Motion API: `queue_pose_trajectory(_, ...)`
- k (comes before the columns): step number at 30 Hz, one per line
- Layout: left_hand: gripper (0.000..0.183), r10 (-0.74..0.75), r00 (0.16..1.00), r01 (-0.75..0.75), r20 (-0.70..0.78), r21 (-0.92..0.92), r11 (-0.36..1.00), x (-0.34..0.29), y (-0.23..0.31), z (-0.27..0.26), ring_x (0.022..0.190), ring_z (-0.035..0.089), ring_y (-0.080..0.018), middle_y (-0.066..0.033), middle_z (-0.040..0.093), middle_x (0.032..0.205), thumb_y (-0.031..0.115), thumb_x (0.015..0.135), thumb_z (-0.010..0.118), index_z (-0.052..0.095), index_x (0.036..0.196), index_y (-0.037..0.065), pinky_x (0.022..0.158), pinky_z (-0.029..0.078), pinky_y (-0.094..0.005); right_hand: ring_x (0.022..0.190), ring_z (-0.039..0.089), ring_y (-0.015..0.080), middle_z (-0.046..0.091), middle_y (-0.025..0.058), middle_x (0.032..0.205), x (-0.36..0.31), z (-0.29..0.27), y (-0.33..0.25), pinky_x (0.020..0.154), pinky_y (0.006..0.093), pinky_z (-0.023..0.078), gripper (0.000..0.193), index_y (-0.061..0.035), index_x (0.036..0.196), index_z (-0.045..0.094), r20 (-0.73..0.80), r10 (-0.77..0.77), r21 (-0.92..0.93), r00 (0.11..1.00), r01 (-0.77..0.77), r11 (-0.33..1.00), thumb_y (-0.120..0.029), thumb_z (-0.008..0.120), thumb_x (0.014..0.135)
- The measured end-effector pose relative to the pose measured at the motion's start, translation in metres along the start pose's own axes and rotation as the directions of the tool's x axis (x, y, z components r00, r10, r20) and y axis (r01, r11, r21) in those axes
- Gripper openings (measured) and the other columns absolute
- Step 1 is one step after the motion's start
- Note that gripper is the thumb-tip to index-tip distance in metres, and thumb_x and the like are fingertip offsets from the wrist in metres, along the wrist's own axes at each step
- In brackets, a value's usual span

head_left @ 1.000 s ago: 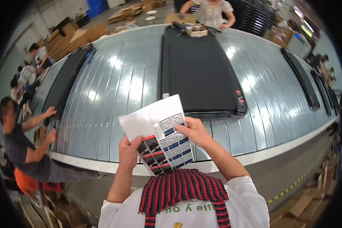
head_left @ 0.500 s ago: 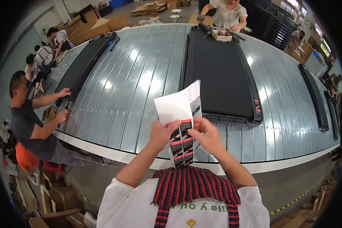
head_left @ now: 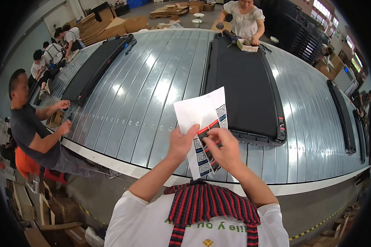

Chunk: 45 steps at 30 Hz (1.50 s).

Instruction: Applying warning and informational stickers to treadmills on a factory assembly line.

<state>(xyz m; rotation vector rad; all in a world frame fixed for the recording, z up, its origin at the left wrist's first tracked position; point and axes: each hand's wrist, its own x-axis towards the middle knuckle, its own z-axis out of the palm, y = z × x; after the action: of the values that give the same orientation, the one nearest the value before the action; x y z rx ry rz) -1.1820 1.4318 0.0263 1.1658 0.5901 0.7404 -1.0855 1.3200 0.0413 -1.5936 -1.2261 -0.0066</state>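
Several white label sheets (head_left: 198,109) are held upright in front of me, with red-and-black printed stickers on one and squares with blue strips on others. My left hand (head_left: 182,142) is closed on their left edge, thumb lying across the front. Over the printed part, my right hand (head_left: 225,149) has its fingers bent into a pinch; whatever is between the fingertips is too small to make out. Just beyond the sheets lies a large black flat panel (head_left: 245,86), with small red-and-black labels at its near right corner.
The ribbed metal table (head_left: 152,99) spreads across the view. More black panels lie on it, one on the left (head_left: 92,68) and one on the right (head_left: 340,115). A small box (head_left: 247,46) sits on the middle panel's far end. Co-workers stand at the left and far side.
The sheets have tilted and shifted slightly right, showing more blue-strip squares. My right hand has moved from their right edge onto the printed front, its fingers now curled in.
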Motion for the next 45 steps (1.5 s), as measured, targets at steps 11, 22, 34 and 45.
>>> queue_pose_trajectory(11,0.031,0.052,0.989,-0.065,0.139,0.094,0.993,-0.003,-0.008,0.007,0.076,0.053,-0.0073,-0.0016,0.061,0.084,0.029,0.090,0.057,0.062,0.096,-0.001,0.066,0.043,-0.0228,0.066,0.061,0.0236,0.060,0.0123,0.074,-0.001,0.005,0.002,0.061,0.0325,0.049,0.012,0.0003,0.083,0.056,0.036,0.088,0.137,0.995,-0.092,0.986,-0.005,0.065,0.076)
queue_pose_trajectory(22,0.030,0.159,0.958,-0.221,0.239,0.258,0.940,-0.005,-0.008,0.010,0.065,0.045,-0.0071,0.0005,0.055,0.071,0.028,0.093,0.051,0.058,0.083,0.000,0.056,0.038,-0.0246,0.068,0.062,0.0220,0.062,0.0132,0.077,-0.002,-0.004,0.009,0.061,0.0307,0.048,0.009,0.0011,0.088,0.059,0.016,0.078,0.098,0.997,-0.080,0.992,-0.003,0.060,0.080)
queue_pose_trajectory(34,0.030,0.225,0.957,-0.257,0.185,0.179,0.950,-0.003,-0.012,0.017,0.071,0.051,-0.0078,-0.0011,0.059,0.077,0.027,0.092,0.051,0.059,0.095,-0.001,0.062,0.043,-0.0253,0.066,0.056,0.0114,0.058,0.0072,0.074,-0.003,-0.001,0.012,0.062,0.0248,0.046,0.004,0.0021,0.086,0.056,-0.026,0.098,0.131,0.995,-0.094,0.987,-0.001,0.056,0.083)
queue_pose_trajectory(45,0.033,0.170,0.985,-0.160,-0.010,0.279,0.947,0.019,-0.016,-0.012,0.069,0.051,-0.0047,-0.0009,0.062,0.077,0.028,0.091,0.053,0.062,0.094,-0.004,0.061,0.043,-0.0226,0.068,0.053,0.0048,0.057,-0.0007,0.074,-0.003,-0.017,0.034,0.058,0.0215,0.044,0.012,0.0003,0.083,0.057,-0.063,0.392,0.522,0.918,-0.305,0.796,-0.007,0.049,0.089)
